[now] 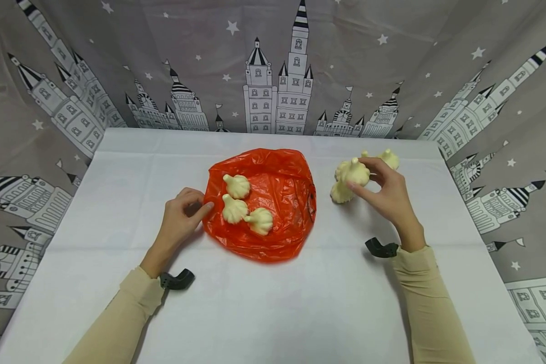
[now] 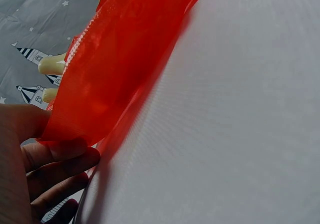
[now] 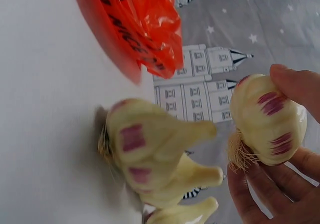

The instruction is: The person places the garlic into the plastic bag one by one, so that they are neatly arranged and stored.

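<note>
A red plastic bag (image 1: pixel 286 202) lies spread on the table with its mouth wide, and three pale garlic bulbs (image 1: pixel 260 221) sit in its left part. My left hand (image 1: pixel 179 212) pinches the bag's left edge between thumb and fingers; the left wrist view shows the red film (image 2: pixel 115 73) in that grip. At the right, my right hand (image 1: pixel 384 189) holds a garlic bulb (image 3: pixel 267 119) raised off the table, thumb on one side and fingers on the other. Its purple patches and dry roots show in the right wrist view. Several more garlic bulbs (image 3: pixel 140 139) stand beside it.
The white-covered table (image 1: pixel 273 308) runs under both forearms. Behind it hangs a grey cloth (image 1: pixel 200 45) printed with castles and stars. Black wrist mounts (image 1: pixel 177 279) stick out inward from both wrists.
</note>
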`<state>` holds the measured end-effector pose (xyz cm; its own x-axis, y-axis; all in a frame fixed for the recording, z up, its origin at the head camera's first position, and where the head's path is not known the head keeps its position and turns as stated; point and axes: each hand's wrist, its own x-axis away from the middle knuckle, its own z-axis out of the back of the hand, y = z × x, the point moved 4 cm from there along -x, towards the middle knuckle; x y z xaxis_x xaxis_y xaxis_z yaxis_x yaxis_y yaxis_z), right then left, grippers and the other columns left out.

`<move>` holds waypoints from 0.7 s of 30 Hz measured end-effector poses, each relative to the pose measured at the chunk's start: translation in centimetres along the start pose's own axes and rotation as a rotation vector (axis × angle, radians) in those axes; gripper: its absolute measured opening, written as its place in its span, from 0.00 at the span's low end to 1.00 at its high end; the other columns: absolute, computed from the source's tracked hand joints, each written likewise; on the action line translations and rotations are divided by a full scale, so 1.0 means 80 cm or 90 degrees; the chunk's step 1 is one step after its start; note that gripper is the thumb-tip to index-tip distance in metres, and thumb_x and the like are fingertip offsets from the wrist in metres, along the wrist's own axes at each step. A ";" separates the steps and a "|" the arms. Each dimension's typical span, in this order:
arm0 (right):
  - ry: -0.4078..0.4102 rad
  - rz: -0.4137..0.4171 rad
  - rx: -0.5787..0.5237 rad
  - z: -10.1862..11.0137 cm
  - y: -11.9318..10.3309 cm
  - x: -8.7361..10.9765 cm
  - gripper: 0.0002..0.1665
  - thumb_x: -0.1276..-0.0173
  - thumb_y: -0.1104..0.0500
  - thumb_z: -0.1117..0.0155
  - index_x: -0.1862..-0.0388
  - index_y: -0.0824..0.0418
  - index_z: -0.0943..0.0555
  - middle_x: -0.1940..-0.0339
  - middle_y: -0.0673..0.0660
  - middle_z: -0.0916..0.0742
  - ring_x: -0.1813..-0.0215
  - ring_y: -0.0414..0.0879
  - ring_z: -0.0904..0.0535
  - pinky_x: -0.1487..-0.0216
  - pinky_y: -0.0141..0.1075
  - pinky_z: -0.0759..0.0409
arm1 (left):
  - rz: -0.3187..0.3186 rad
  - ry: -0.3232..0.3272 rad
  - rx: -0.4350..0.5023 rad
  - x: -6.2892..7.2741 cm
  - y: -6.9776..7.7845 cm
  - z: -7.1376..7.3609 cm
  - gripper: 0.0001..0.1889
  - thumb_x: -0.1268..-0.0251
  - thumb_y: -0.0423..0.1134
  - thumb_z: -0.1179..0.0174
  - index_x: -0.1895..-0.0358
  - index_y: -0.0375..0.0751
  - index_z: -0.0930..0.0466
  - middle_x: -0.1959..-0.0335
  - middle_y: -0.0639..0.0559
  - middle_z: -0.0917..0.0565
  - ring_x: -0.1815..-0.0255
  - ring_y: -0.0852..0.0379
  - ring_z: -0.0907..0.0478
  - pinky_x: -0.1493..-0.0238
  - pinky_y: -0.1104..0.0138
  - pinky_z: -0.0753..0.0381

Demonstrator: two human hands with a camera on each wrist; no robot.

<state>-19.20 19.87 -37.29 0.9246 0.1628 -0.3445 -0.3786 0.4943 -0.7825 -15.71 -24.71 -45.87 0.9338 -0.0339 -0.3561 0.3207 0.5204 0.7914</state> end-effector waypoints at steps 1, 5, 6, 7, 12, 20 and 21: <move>-0.002 0.003 -0.001 -0.002 -0.001 -0.001 0.31 0.39 0.72 0.22 0.36 0.72 0.21 0.36 0.67 0.15 0.40 0.24 0.23 0.40 0.22 0.23 | 0.000 0.000 0.002 0.000 0.006 0.001 0.07 0.34 0.26 0.31 0.69 0.29 0.18 0.63 0.36 0.16 0.58 0.56 0.25 0.53 0.81 0.29; -0.011 0.025 -0.007 -0.011 -0.007 -0.003 0.31 0.39 0.72 0.22 0.37 0.72 0.21 0.38 0.68 0.15 0.41 0.25 0.23 0.41 0.22 0.22 | -0.009 -0.001 0.007 0.001 0.019 0.005 0.07 0.34 0.25 0.32 0.70 0.30 0.19 0.63 0.36 0.16 0.58 0.57 0.25 0.53 0.81 0.29; -0.014 0.029 -0.010 -0.013 -0.008 -0.003 0.30 0.39 0.72 0.23 0.37 0.72 0.20 0.38 0.68 0.14 0.41 0.26 0.22 0.41 0.22 0.22 | -0.011 -0.001 0.008 0.001 0.019 0.005 0.07 0.34 0.25 0.32 0.70 0.30 0.19 0.63 0.36 0.15 0.58 0.57 0.25 0.53 0.81 0.29; -0.016 0.033 -0.010 -0.014 -0.010 -0.003 0.30 0.39 0.72 0.23 0.37 0.72 0.20 0.38 0.68 0.15 0.42 0.27 0.22 0.41 0.22 0.22 | -0.012 -0.001 0.009 0.001 0.019 0.005 0.07 0.34 0.25 0.32 0.70 0.30 0.19 0.63 0.36 0.16 0.58 0.56 0.25 0.53 0.81 0.29; -0.027 0.032 -0.001 -0.023 -0.017 -0.004 0.30 0.38 0.71 0.23 0.37 0.71 0.20 0.38 0.67 0.14 0.40 0.41 0.18 0.40 0.23 0.23 | -0.006 -0.002 0.008 0.000 0.015 0.004 0.07 0.34 0.25 0.31 0.70 0.29 0.19 0.63 0.35 0.16 0.58 0.54 0.25 0.53 0.81 0.28; -0.053 0.036 0.009 -0.038 -0.010 -0.011 0.30 0.37 0.67 0.22 0.36 0.65 0.19 0.39 0.65 0.13 0.38 0.58 0.17 0.38 0.33 0.21 | 0.005 -0.007 0.002 -0.001 -0.002 0.001 0.06 0.34 0.28 0.30 0.69 0.32 0.17 0.61 0.38 0.15 0.57 0.57 0.25 0.52 0.81 0.28; -0.057 0.038 0.010 -0.042 -0.003 -0.012 0.30 0.37 0.65 0.21 0.36 0.63 0.18 0.39 0.63 0.13 0.38 0.57 0.16 0.38 0.37 0.19 | 0.005 -0.008 0.006 -0.001 0.003 0.002 0.06 0.34 0.27 0.30 0.69 0.31 0.17 0.62 0.37 0.15 0.57 0.56 0.25 0.52 0.81 0.28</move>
<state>-20.12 16.75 -38.48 0.9008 0.2679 -0.3416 -0.4329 0.4952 -0.7532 -15.66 -24.75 -45.60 0.9381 -0.0407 -0.3439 0.3151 0.5123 0.7989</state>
